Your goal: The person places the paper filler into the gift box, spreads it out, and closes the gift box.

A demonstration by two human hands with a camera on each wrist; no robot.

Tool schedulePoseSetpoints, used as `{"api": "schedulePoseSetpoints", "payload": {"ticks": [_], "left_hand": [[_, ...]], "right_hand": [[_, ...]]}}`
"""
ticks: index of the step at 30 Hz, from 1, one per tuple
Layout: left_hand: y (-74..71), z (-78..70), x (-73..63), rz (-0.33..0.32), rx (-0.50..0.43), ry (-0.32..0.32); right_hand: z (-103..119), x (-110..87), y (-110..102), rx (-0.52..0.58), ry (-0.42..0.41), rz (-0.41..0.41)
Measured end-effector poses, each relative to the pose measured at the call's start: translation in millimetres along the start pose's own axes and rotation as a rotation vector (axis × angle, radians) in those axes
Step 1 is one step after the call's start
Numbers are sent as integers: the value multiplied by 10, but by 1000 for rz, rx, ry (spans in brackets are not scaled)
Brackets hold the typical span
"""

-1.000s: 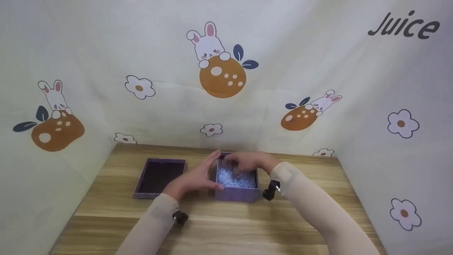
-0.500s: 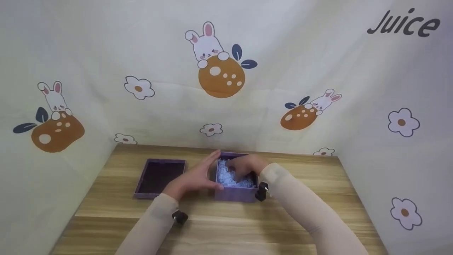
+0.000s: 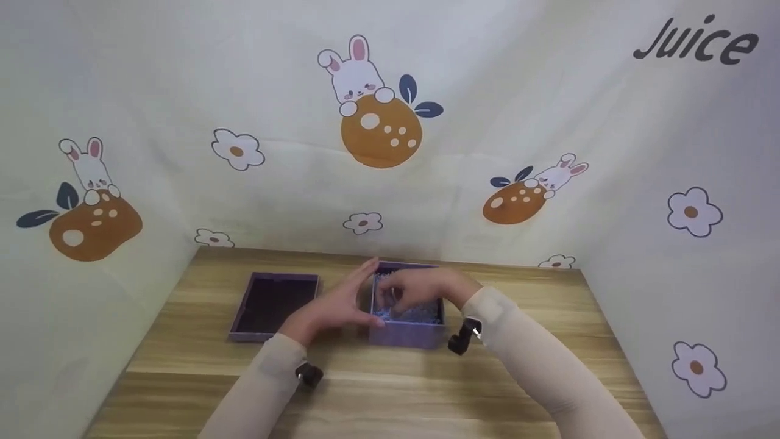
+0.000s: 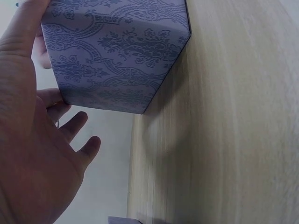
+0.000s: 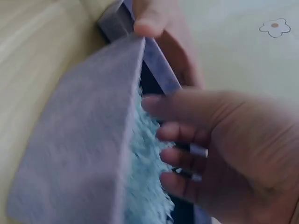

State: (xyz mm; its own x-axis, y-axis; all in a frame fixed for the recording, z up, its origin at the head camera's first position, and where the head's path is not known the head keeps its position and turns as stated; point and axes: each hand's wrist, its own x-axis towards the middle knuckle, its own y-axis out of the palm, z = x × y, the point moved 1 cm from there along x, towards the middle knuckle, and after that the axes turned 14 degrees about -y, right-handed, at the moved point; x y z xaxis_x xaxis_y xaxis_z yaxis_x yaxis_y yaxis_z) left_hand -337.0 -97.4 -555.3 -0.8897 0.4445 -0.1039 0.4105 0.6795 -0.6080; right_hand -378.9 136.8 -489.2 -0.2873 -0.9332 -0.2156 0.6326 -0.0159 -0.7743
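A purple patterned gift box (image 3: 407, 335) stands uncovered on the table, its damask-like print plain in the left wrist view. Pale blue shredded filler (image 5: 145, 172) lies inside it. My left hand (image 3: 332, 308) holds the box's left side, thumb at the front corner and fingers at the back corner. Over the filler, my right hand (image 3: 423, 286) reaches into the box from the right. Its fingers are loosely bent and the tips touch the filler; thumb and fingers are apart, with nothing seen between them. Most of the filler is hidden under this hand in the head view.
Left of the box lies a shallow purple box lid (image 3: 253, 336), dark inside and facing up. The wooden table (image 3: 365, 396) meets a pale curtain (image 3: 292, 195) printed with rabbits, oranges and flowers at the back and sides. Both wrists carry small black devices.
My right hand dipped deeper into the filler on the right, then rose and shifted left over it. My left hand, the box and the lid have stayed in place.
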Motion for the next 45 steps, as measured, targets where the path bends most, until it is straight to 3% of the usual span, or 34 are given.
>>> {"api": "schedulePoseSetpoints", "payload": {"ticks": [3, 8, 11, 17, 22, 27, 31, 40, 45], "left_hand": [[16, 3, 2, 4, 10, 19], [39, 3, -6, 16, 27, 32], [38, 2, 2, 12, 24, 22], [4, -11, 31, -11, 4, 17], [-13, -22, 17, -18, 23, -5], [-7, -11, -8, -14, 24, -22], [-1, -5, -13, -4, 18, -18], [-18, -8, -31, -4, 7, 19], [-9, -12, -21, 2, 11, -8]], "right_hand": [[-71, 82, 128, 4, -3, 58], [-213, 148, 273, -58, 102, 84], [-214, 136, 241, -51, 109, 92], [-54, 17, -9, -16, 19, 115], [60, -135, -158, -22, 73, 185], [6, -118, -49, 4, 160, 263], [-47, -33, 89, -75, 187, 284], [2, -40, 115, -115, 161, 232], [81, -183, 21, -54, 157, 114]]}}
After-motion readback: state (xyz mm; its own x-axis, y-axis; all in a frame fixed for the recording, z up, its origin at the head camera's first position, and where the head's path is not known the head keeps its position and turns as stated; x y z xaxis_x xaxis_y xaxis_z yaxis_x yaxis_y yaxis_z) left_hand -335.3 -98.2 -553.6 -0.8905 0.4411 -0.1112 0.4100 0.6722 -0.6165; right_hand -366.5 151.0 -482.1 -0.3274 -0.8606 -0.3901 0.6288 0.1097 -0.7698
